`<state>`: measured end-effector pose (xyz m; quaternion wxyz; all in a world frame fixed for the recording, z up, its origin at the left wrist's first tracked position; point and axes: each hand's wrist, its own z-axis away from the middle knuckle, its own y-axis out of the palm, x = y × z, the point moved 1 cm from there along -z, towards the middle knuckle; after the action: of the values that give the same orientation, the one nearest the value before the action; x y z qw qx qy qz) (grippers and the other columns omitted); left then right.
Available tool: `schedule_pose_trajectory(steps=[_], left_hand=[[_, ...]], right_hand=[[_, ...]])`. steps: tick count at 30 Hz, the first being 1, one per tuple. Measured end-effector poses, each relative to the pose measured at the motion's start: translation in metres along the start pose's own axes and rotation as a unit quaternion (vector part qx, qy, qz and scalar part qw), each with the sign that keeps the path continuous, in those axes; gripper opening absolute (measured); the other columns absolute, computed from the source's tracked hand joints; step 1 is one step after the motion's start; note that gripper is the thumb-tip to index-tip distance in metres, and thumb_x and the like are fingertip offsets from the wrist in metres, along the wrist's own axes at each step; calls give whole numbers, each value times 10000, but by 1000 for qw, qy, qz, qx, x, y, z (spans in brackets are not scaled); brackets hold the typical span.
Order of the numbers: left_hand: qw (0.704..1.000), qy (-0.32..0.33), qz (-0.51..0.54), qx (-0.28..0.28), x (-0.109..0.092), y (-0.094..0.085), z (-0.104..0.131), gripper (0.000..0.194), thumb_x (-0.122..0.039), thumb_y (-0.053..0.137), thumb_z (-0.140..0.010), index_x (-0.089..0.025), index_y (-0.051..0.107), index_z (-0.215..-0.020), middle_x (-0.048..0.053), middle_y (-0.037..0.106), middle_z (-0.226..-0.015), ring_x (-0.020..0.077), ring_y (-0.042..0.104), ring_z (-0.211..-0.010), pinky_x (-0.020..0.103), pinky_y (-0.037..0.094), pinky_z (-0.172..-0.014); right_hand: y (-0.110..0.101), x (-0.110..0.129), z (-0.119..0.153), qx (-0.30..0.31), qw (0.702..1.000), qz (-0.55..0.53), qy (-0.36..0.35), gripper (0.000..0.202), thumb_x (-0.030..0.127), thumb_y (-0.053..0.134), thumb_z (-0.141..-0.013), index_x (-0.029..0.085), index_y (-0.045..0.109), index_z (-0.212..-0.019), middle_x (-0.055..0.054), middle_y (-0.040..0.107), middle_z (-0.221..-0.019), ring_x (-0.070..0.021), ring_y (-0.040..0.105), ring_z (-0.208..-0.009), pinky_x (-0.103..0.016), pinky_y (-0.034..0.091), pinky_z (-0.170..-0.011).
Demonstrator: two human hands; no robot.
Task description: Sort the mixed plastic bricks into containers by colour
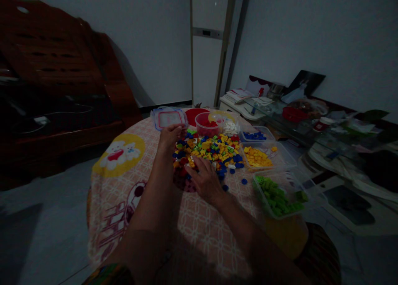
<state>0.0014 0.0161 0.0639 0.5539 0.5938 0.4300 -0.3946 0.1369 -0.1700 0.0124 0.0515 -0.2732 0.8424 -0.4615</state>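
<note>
Forearms [151, 202]; left hand [171, 134] curled, right hand [204, 179] loosely spread, grips unclear; tubs [283, 156] of green, yellow, blue bricks [273, 196].

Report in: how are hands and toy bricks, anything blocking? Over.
Left hand at left edge of brick pile, grip unclear. Right hand open at near edge. Pile mixed colors. Blue-edged lid just beyond left hand; nothing visibly blocking.

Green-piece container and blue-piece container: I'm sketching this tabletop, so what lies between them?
In the head view, a clear container with yellow pieces in it lies between them.
</note>
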Motion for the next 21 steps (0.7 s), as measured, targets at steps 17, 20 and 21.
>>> schedule_pose_trajectory(steps=[17,20,21], left_hand=[[996,-14,-54,77,16,11,0,378,-409,824,-602,-124,712,-823,40,716,-717,139,650,-648,279,548,-666],[987,-16,-101,126,19,16,2,381,-428,844,-564,-134,708,-763,30,696,-653,142,627,-591,276,530,-616],[981,-16,-122,150,20,18,3,358,-420,841,-567,-137,705,-739,27,686,-627,138,613,-563,268,516,-590]], right_hand=[[4,-78,-14,-8,990,-45,136,263,168,587,-870,188,714,-1099,-148,556,-1445,-300,448,-1369,-533,365,-1154],[4,-92,-11,-42,981,-61,182,298,215,580,-894,173,702,-1163,-165,577,-1417,-305,483,-1344,-533,385,-1143],[4,-95,-10,-54,977,-66,193,320,219,576,-897,173,693,-1191,-166,589,-1405,-303,496,-1335,-532,389,-1142]])
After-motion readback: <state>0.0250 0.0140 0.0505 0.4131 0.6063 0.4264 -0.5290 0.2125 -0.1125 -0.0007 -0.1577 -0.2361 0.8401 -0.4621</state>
